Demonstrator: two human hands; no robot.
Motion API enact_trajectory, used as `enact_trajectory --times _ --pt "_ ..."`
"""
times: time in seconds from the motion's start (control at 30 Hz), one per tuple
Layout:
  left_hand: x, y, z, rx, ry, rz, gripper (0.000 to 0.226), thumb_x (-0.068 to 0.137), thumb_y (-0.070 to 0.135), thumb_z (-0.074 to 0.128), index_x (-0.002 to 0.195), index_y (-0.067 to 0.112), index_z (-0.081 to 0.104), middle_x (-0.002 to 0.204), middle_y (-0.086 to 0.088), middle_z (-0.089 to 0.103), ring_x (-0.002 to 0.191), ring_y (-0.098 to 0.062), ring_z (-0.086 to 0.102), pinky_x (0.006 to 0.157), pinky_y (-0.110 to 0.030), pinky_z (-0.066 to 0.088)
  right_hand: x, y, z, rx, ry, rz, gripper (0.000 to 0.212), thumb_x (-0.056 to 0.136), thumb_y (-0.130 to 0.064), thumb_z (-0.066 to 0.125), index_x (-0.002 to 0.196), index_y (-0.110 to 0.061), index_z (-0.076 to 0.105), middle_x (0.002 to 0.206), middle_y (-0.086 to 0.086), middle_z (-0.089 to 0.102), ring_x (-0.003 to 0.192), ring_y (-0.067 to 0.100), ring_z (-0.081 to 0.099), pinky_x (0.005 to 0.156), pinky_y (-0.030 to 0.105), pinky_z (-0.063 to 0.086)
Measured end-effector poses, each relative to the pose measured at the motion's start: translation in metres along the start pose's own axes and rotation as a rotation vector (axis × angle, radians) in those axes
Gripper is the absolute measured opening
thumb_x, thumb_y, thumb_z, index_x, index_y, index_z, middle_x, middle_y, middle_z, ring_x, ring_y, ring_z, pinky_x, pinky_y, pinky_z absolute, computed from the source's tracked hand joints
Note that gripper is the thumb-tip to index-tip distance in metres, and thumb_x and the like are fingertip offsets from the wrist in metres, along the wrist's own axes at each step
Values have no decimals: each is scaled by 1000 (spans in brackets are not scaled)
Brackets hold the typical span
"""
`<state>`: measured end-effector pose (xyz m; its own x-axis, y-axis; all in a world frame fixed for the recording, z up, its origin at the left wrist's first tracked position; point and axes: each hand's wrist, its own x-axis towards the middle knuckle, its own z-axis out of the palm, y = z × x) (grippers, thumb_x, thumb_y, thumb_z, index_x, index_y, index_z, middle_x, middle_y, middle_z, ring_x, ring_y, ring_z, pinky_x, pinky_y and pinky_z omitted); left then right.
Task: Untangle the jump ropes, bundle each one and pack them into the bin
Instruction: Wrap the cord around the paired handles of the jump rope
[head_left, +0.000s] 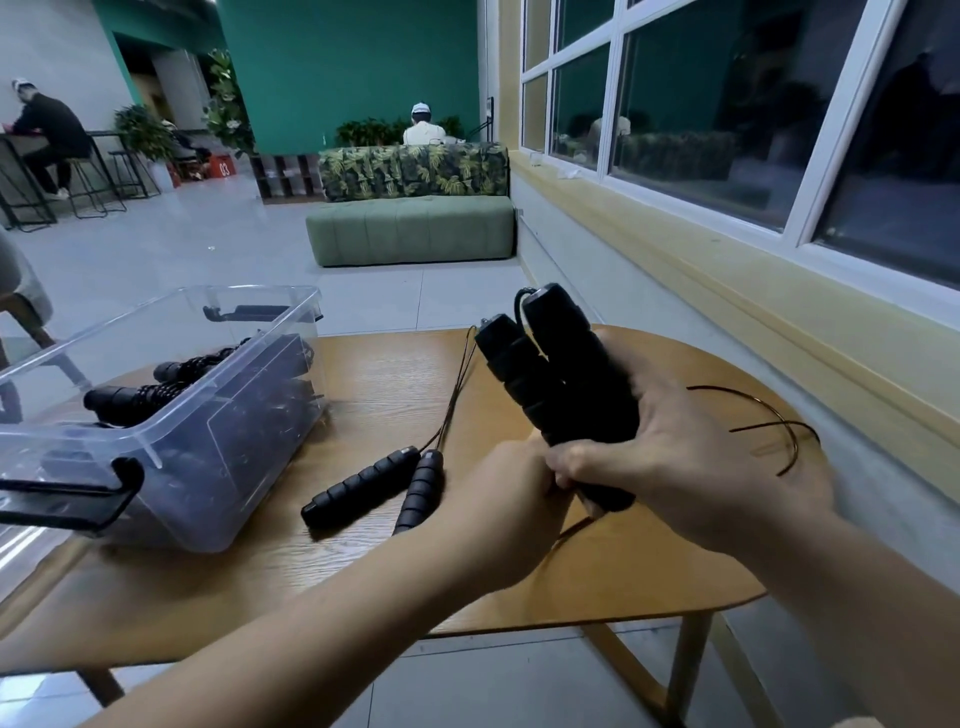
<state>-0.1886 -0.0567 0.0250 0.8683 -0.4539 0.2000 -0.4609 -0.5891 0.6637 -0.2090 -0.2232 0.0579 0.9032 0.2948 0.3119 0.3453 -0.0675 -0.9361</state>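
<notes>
The fingers (571, 462) of the right hand (685, 457) are curled round the lower part of the held handles (566, 384), two black handles pressed side by side against the palm, with their upper ends pointing up and away from the person. The left hand (498, 488) is just left of these fingers and touches them at the lower end of the handles; its own fingers are hidden behind, so I cannot tell what it holds, if anything. The held handles are thick, covered with ribbed black foam, with a small cap at the top where the thin cord (763, 402) comes out. This dark cord makes loose loops in the air to the right of the right hand, over the right edge of the table. A second jump rope (363, 486) lies on the table left of the hands, its two handles close together and its cord running toward the far side. Further left stands the bin (234, 384), clear plastic with black latches, and bundled ropes (135, 397) are inside it. The table (649, 571) is rounded, of light brown wood with visible grain. Beyond it there is a pale tiled floor (156, 249), a green sofa (410, 234) at the far side before a teal wall, and large dark windows (675, 104) with white frames on the right
</notes>
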Motion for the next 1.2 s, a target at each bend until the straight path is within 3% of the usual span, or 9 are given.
enact_trajectory --times 0.13,0.27,0.47,0.7,0.87,0.93,1.03,1.13,1.2 --pt "-7 -4 9 196 -71 -10 17 115 34 35 115 35 52 83 12 45 72 -2 48 78 -11 40 -5 2 -6 -7 -17 25 60 82 6 75 135 -15 57 118 16 74 71 35 66 57 39 54" --pt "-12 -8 5 256 -92 93 19 112 47 33 108 35 46 85 5 56 65 -8 47 65 -23 40 -1 9 -23 95 104 55 54 91 16 69 133 -14 56 112 17 73 72 33 62 56 41 52" --pt "-15 -15 -39 29 16 207 18 106 34 62 95 25 73 58 11 56 43 -7 50 44 -20 33 8 29 -54 -102 228 187 54 91 10 74 130 -22 53 112 18 72 76 33 67 63 46 57" --pt "-14 -14 -69 -83 103 221 22 98 48 69 88 31 76 71 -9 68 66 -34 59 58 -49 47 2 31 -53 -464 -212 460 61 87 -2 80 131 -35 55 112 16 70 82 26 76 68 40 63" --pt "-9 -12 -76 -128 120 221 24 84 57 74 83 33 78 68 -5 66 63 -26 55 58 -37 42 -13 9 -19 -553 -627 488 56 84 -6 79 123 -41 59 110 -1 73 93 24 76 73 39 64" --pt "-6 -16 -74 -145 112 212 26 80 58 76 80 33 77 71 -11 63 65 -26 52 60 -35 39 -18 -3 -8 -480 -750 453 51 87 -2 77 121 -37 60 112 -1 75 101 32 76 81 54 65" --pt "0 -28 -65 -181 67 212 32 85 61 73 84 29 76 75 -17 64 71 -37 54 61 -39 38 -24 -17 -5 -309 -786 377 44 91 2 75 120 -28 63 115 7 75 102 47 72 86 72 58" --pt "5 -40 -52 -217 48 172 34 95 60 69 78 30 72 68 -15 54 61 -18 44 61 -35 32 -24 -22 -13 -246 -666 332 47 88 10 76 118 -24 64 108 8 75 84 30 72 71 51 60" --pt "7 -46 -44 -197 22 125 25 99 35 67 74 39 69 63 8 56 63 -6 50 64 -32 38 -22 -21 -22 -196 -587 306 48 87 14 75 121 -19 65 110 14 74 81 28 70 66 45 56"
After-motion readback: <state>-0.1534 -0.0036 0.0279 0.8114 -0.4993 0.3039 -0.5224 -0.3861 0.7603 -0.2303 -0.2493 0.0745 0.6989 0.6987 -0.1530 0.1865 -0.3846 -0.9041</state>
